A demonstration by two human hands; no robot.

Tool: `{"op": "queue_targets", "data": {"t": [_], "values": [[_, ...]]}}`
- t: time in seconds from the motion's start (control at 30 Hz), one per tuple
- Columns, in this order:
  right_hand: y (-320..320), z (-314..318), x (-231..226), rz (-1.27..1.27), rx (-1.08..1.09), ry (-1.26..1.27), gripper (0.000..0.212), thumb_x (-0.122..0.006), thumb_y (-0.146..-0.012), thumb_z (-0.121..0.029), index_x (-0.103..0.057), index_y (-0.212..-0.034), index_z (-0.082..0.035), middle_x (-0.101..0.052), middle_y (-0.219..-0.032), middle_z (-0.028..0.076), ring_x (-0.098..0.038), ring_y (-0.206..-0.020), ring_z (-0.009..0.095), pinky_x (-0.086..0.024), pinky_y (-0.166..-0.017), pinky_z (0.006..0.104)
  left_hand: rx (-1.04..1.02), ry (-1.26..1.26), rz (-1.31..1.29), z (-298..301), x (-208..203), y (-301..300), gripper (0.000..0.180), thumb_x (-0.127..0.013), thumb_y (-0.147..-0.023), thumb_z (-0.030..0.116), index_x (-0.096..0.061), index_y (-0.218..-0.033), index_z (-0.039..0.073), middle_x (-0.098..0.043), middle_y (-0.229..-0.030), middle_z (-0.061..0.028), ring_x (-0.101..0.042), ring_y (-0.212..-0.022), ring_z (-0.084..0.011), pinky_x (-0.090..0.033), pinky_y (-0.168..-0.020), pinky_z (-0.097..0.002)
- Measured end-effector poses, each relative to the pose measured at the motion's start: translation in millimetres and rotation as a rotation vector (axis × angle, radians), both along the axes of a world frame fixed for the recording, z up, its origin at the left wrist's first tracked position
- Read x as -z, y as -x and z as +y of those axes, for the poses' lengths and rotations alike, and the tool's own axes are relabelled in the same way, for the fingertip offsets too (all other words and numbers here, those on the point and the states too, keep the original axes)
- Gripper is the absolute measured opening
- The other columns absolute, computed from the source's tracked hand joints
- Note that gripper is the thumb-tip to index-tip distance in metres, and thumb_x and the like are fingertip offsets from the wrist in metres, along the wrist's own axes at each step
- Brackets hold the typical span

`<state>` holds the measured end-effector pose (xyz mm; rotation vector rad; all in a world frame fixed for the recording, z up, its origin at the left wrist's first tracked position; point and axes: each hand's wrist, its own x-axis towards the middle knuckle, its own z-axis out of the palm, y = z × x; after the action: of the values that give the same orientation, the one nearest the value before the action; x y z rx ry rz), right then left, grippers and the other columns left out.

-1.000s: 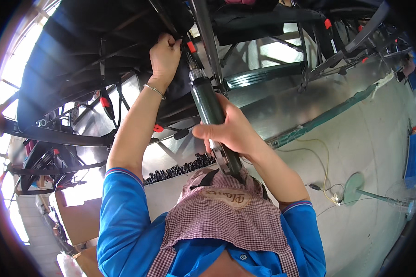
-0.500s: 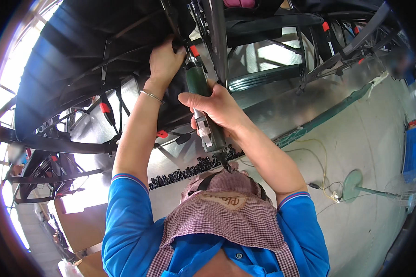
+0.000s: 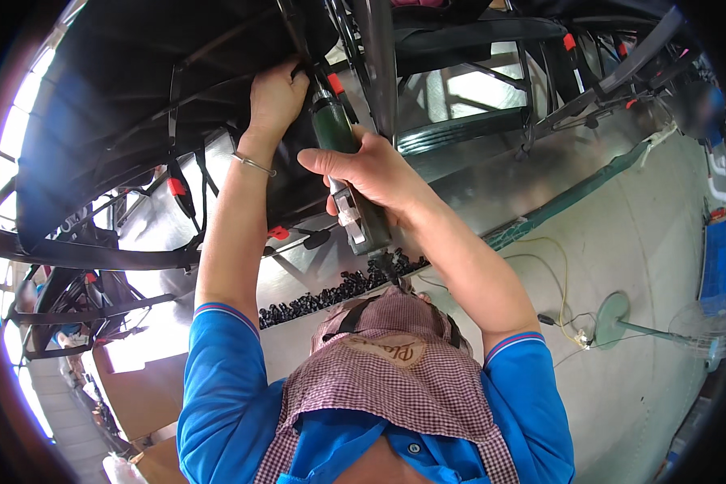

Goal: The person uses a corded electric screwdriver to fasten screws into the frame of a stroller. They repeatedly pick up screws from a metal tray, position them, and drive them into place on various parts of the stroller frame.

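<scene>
My right hand (image 3: 367, 173) is wrapped round the body of a dark green electric screwdriver (image 3: 335, 129). Its nose points up against a black metal frame tube, beside a red clip (image 3: 335, 83); the bit's tip cannot be made out. To the left of the tool my left hand (image 3: 276, 101) is closed at the edge of black fabric (image 3: 121, 89) stretched over the frame. What its fingers pinch is hidden. A thick black tube (image 3: 377, 73) rises just right of the screwdriver.
Below the frame lies a shiny metal-topped table (image 3: 460, 194) with a green-wrapped edge (image 3: 573, 202). Small black parts (image 3: 331, 294) are heaped along its near edge. A cardboard box (image 3: 141, 387) stands lower left, a fan with a green base (image 3: 613, 321) at right, cables on the floor.
Both hands and the screwdriver have shifted slightly left and upward. The black frame and its fabric have moved a little to the left with them.
</scene>
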<state>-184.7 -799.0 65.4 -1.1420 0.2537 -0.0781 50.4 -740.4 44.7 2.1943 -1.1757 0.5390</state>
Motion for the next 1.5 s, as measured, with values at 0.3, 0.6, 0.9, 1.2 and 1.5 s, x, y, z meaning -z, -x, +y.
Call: {"op": "queue_targets", "data": {"t": [0.3,0.6,0.9,1.2,1.5], "values": [[-13,-1,2,0.010,-0.011,-0.017,0.045,-0.085,-0.076,-0.036,-0.053,-0.085,-0.005,-0.053,-0.065,0.002,-0.060,-0.047,0.014,-0.048,-0.038,0.0274,-0.035,-0.079,-0.001,2,-5,4,0.036,-0.056,-0.085,0.022,-0.067,-0.118,0.011,-0.067,-0.102,-0.0225,-0.064,-0.097,-0.0413,-0.053,-0.086,-0.0469],[-17,-1,4,-0.032,0.021,-0.034,0.043,-0.087,-0.074,-0.030,-0.053,-0.087,-0.006,-0.052,-0.064,0.001,-0.055,-0.044,0.012,-0.044,-0.036,0.0259,-0.005,-0.081,-0.021,1,-5,1,0.034,-0.057,-0.087,0.022,-0.066,-0.117,0.009,-0.068,-0.099,-0.0226,-0.065,-0.094,-0.0414,-0.053,-0.084,-0.0476],[-15,4,5,-0.036,0.090,0.115,0.055,-0.087,-0.074,-0.032,-0.050,-0.102,-0.003,-0.055,-0.066,0.003,-0.057,-0.045,0.013,-0.046,-0.039,0.0260,0.029,0.011,-0.006,2,0,-1,0.032,-0.057,-0.086,0.022,-0.067,-0.115,0.011,-0.068,-0.097,-0.0215,-0.065,-0.091,-0.0415,-0.053,-0.081,-0.0480],[-22,-2,2,0.005,0.028,0.014,0.051,-0.087,-0.074,-0.030,-0.049,-0.096,-0.005,-0.055,-0.067,0.002,-0.057,-0.045,0.013,-0.046,-0.039,0.0261,-0.052,0.033,0.156,-4,-1,9,0.032,-0.057,-0.086,0.022,-0.068,-0.115,0.012,-0.068,-0.097,-0.0213,-0.065,-0.092,-0.0413,-0.052,-0.082,-0.0472],[-17,7,7,-0.031,0.149,0.142,0.046,-0.089,-0.071,-0.025,-0.057,-0.097,-0.004,-0.060,-0.072,0.002,-0.056,-0.057,0.009,-0.047,-0.050,0.0256,0.013,0.053,0.060,0,1,2,0.029,-0.059,-0.088,0.021,-0.069,-0.110,0.006,-0.066,-0.078,-0.0177,-0.066,-0.072,-0.0322,-0.052,-0.068,-0.0399]]}}
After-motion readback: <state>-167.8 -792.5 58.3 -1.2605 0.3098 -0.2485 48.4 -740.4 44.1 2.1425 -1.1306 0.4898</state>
